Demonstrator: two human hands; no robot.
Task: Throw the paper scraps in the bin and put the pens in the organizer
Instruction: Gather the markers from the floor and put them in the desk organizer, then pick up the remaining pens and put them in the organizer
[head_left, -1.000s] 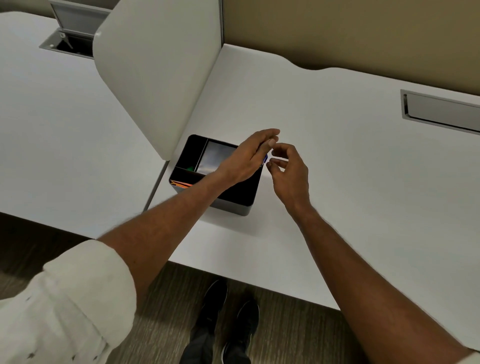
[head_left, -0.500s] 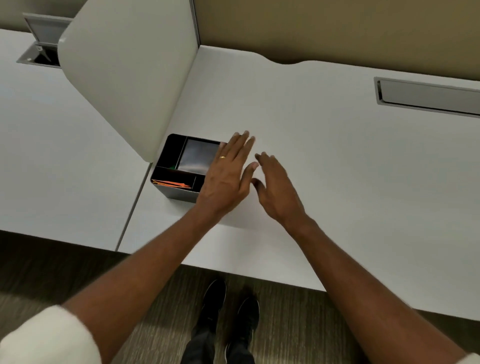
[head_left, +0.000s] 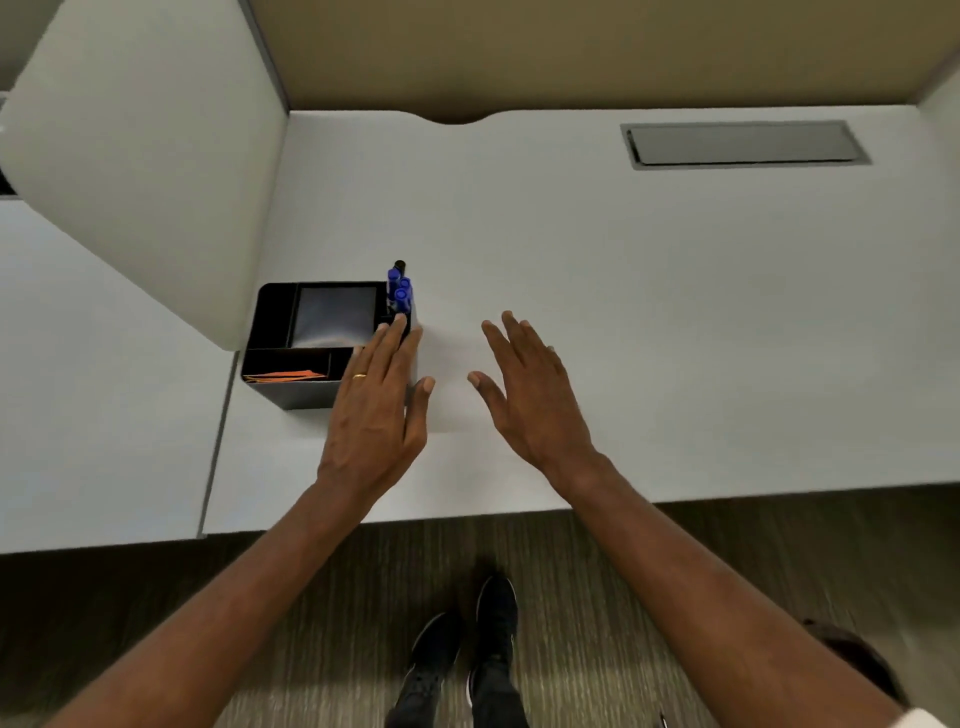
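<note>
Blue-capped pens are shown stowed in the far-right compartment of the black plastic organizer on the white desk. The left hand and right hand are held empty, fingers straight. Stowing is judged complete; withdrawal is called for next.

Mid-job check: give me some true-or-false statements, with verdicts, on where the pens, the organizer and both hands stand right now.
1. Blue-capped pens stand in the organizer's far right corner. True.
2. The left hand grips a pen. False: its fingers are straight and hold nothing.
3. The right hand is open over bare desk. True.
4. The orange sheets lie loose on the desk. False: they sit in the organizer's front left compartment.
5. The right hand rests on the organizer. False: it is apart from it, off to its right.
</note>
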